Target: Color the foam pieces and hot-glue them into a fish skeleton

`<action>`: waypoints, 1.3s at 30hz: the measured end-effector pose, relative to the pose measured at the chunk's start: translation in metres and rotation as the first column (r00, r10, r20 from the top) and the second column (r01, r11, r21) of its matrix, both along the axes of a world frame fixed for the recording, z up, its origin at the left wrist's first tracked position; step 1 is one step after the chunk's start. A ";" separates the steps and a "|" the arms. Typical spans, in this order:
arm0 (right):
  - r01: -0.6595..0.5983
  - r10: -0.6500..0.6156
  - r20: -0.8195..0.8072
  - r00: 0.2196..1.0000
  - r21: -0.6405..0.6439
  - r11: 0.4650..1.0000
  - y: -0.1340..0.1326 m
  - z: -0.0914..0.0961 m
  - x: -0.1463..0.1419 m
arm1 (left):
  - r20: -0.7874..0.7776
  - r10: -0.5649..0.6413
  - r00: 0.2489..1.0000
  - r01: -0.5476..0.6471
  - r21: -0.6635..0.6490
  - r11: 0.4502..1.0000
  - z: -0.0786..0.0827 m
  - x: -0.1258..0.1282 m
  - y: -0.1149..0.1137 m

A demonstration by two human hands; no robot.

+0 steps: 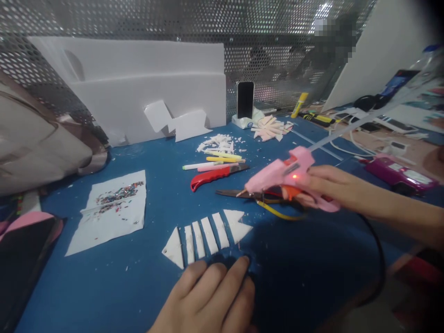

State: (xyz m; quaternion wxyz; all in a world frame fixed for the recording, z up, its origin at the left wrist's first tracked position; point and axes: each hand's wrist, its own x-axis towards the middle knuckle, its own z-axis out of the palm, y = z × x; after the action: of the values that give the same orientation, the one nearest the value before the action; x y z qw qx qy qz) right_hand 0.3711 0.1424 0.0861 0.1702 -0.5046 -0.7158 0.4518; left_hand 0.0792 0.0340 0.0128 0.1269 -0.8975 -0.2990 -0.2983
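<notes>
My right hand (pixel 321 185) grips a pink hot glue gun (pixel 277 173) with an orange trigger and a lit red light. Its nozzle points down and left, above the scissors (pixel 234 194). A clear glue stick (pixel 342 130) sticks out of its back. My left hand (pixel 211 296) rests low in the middle, fingers curled and thumb close to the index finger; whatever may be in it is hidden. Just beyond its knuckles lie white foam pieces set out like a fish skeleton: a triangular head (pixel 174 249), several narrow strips (pixel 209 236) and a notched tail (pixel 237 225).
A red utility knife (pixel 211 177) and several markers (pixel 224 159) lie behind the pieces. Foam scraps (pixel 218 142) and a propped phone (pixel 245 100) are further back. Colourful bits lie on white paper (pixel 133 215) at left. A purple device (pixel 398 173) sits right; a black cord hangs nearby.
</notes>
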 end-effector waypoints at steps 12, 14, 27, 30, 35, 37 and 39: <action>0.506 -0.559 0.037 0.829 0.379 0.775 0.059 -0.033 0.113 | -0.020 -0.028 0.999 0.028 -0.022 0.999 0.002 0.001 0.004; 0.531 -0.586 0.060 0.808 0.355 0.769 0.069 -0.044 0.126 | -0.011 -0.020 1.000 0.019 -0.038 0.999 0.001 0.001 0.003; 0.545 -0.611 0.148 0.778 0.324 0.773 0.068 -0.063 0.122 | 0.048 0.020 0.999 -0.017 -0.051 0.999 0.001 0.006 0.001; 0.520 -0.596 0.162 0.786 0.348 0.780 0.068 -0.065 0.121 | 0.054 0.020 0.998 -0.017 -0.044 0.999 0.002 0.006 0.001; 0.448 -0.602 0.244 0.760 0.476 0.757 0.065 -0.064 0.126 | 0.031 -0.011 0.999 0.012 -0.018 1.000 -0.002 0.003 0.002; 0.420 -0.650 0.291 0.702 0.567 0.708 0.054 -0.057 0.131 | 0.067 -0.017 0.998 0.015 0.020 1.000 -0.005 0.003 0.004; 0.376 -0.679 0.332 0.655 0.636 0.674 0.038 -0.046 0.135 | 0.086 -0.022 0.996 0.018 0.048 0.999 -0.008 0.004 0.007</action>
State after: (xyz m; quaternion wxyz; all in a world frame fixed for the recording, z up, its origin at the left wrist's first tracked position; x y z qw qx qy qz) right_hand 0.5064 0.1800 0.0403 0.2164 -0.7388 -0.6382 0.0072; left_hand 0.0831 0.0405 0.0051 0.1319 -0.8835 -0.2882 -0.3448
